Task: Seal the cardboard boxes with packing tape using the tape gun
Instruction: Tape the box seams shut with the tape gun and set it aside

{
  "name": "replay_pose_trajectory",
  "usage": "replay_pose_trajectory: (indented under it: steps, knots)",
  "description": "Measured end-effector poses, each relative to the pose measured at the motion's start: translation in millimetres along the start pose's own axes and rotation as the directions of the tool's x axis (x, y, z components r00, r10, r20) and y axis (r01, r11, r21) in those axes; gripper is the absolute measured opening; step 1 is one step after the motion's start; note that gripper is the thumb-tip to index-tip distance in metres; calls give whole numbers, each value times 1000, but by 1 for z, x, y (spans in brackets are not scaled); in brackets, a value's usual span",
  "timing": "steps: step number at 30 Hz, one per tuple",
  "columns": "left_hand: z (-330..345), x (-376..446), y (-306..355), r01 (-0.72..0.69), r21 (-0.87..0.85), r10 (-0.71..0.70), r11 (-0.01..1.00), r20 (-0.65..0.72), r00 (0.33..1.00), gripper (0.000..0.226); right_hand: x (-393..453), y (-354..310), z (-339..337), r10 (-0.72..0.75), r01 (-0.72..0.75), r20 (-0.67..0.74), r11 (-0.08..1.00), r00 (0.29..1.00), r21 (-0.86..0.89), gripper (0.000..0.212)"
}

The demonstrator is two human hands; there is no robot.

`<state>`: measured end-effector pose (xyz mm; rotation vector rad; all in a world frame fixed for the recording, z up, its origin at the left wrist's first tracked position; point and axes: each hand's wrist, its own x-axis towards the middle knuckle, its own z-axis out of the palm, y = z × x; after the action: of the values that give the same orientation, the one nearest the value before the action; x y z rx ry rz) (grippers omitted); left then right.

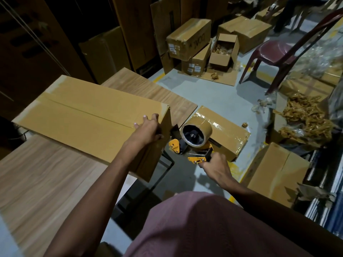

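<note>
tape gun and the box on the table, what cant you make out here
- Head view: tape gun handle, hidden inside the right hand.
- Tape gun's blade end at the box end face: dark, partly behind the left hand.
- Box's far sides, turned away.

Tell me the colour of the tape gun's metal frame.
Yellow-orange, with black parts, on the tape gun gripped by the right hand; seen in the head view.
</note>
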<state>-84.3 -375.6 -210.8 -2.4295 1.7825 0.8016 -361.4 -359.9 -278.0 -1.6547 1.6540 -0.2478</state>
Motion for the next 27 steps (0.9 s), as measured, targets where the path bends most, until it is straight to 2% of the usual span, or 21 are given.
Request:
replay_pose_trajectory:
  steps: [2, 5, 6, 7, 10, 13, 19, 23, 27]
  knots:
    - [1, 1, 0, -49, 21, 49, 999, 15, 999, 65, 2, 1, 2, 54, -53, -8, 994, 998, 97, 22]
    - [-3, -6, 2, -123, 69, 122, 990, 25, 992, 30, 4, -3, 4, 118, -110, -15, 960, 993, 257, 22]
    - [-3, -8, 3, -131, 87, 130, 988, 17, 991, 27, 5, -4, 6, 149, -142, 0, 941, 989, 307, 21]
    - [-3, -10, 4, -132, 109, 131, 985, 16, 991, 33, 6, -4, 7, 178, -172, 16, 920, 984, 352, 18]
    - [-1, -12, 7, -120, 187, 120, 975, 12, 993, 70, 10, -9, 12, 219, -212, 41, 858, 975, 468, 15]
    - [7, -18, 5, -121, 162, 135, 979, -84, 987, 96, 16, -21, 17, 246, -247, 85, 763, 966, 597, 14]
    - [29, -32, -1, -76, 169, 122, 983, -282, 952, 98, 29, -50, 27, 265, -259, 100, 678, 959, 687, 15]
    - [31, -31, -8, -28, 145, 73, 989, -315, 946, 89, 36, -65, 41, 336, -294, 95, 611, 937, 735, 16]
    - [26, -30, -11, -2, 124, 38, 992, -284, 958, 93, 55, -73, 49, 358, -377, 200, 542, 912, 751, 16]
